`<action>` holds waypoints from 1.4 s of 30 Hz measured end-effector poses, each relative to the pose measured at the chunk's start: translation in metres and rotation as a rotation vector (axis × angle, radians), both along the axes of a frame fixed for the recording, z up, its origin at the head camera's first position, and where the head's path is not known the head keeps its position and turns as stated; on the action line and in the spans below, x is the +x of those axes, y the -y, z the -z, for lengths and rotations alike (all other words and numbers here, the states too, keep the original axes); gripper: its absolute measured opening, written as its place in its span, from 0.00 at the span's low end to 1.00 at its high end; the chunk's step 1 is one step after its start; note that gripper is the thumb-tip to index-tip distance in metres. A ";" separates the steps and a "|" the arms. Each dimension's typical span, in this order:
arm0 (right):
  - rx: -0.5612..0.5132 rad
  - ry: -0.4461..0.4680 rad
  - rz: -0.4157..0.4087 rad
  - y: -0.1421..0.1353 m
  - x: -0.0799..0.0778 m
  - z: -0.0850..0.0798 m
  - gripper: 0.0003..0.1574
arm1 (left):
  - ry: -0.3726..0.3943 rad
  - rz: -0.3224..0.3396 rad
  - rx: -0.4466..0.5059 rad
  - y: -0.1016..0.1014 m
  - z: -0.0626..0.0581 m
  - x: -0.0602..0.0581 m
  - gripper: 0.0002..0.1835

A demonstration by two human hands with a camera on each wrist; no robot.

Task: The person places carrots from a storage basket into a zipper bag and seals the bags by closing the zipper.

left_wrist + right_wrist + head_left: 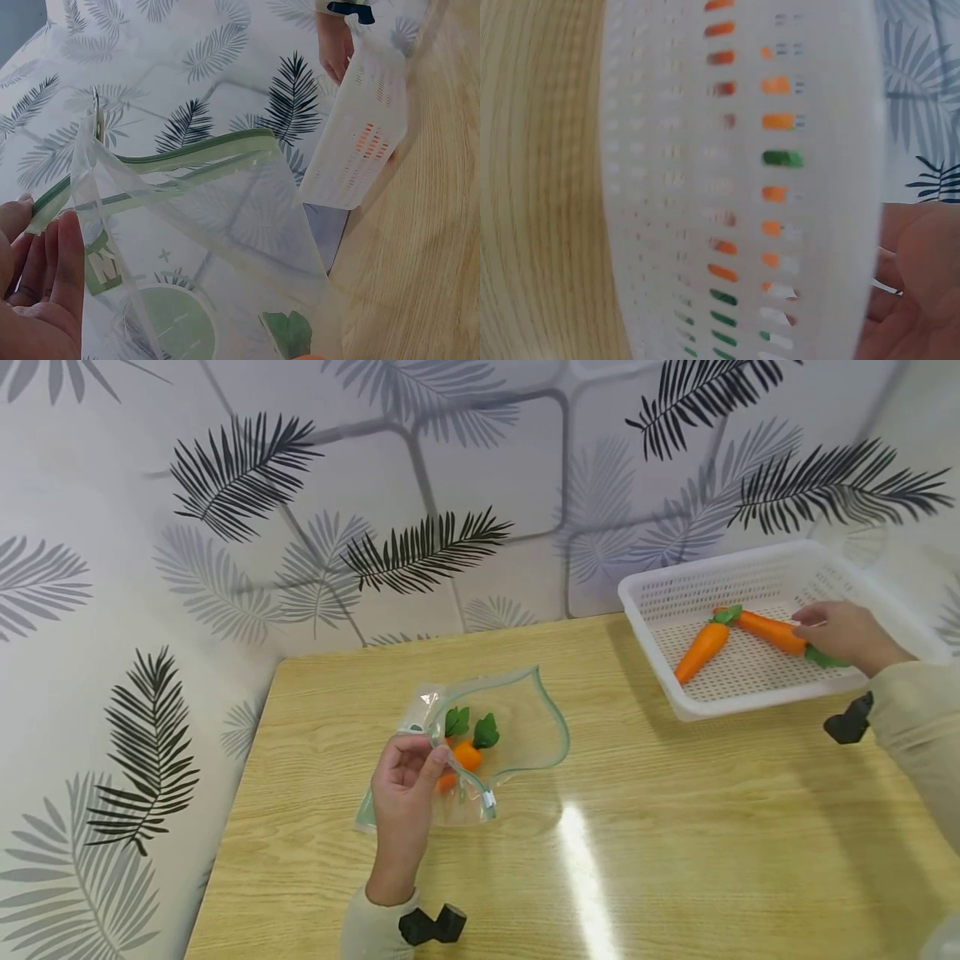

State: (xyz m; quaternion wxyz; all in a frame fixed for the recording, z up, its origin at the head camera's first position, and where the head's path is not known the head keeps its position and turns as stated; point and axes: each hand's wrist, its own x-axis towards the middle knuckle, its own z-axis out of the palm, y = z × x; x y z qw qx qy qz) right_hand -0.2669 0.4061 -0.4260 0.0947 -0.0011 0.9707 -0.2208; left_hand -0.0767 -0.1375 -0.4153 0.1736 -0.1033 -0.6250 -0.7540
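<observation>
My left hand (405, 785) pinches the rim of a clear zip bag (528, 722) between thumb and fingers. The bag lies on the table with its green-edged mouth spread toward the right, and a white slider (489, 798) sits on the near edge. Inside it are toy carrots (468, 755) with green leaf tops, partly covered by the hand. At the right, my right hand (847, 631) reaches into a white basket (686, 703). Its fingers are loosely bent over one toy carrot (772, 631), close above the leafy end. Another toy carrot (702, 650) lies left of it.
The basket's perforated wall (832, 187) stands between the right wrist camera and the carrots. A wooden table (675, 843) carries both basket and bag. Behind it rises a leaf-patterned backdrop (495, 477).
</observation>
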 end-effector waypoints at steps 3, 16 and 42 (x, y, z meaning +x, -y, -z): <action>0.041 0.032 -0.033 -0.004 -0.002 0.004 0.37 | -0.002 0.001 -0.007 0.000 0.001 0.000 0.09; 0.138 0.158 -0.087 -0.017 -0.015 0.019 0.43 | -0.003 0.024 -0.003 -0.001 0.002 0.001 0.10; 0.163 0.183 -0.102 -0.011 -0.022 0.035 0.51 | -0.001 0.013 -0.013 0.000 0.001 -0.002 0.09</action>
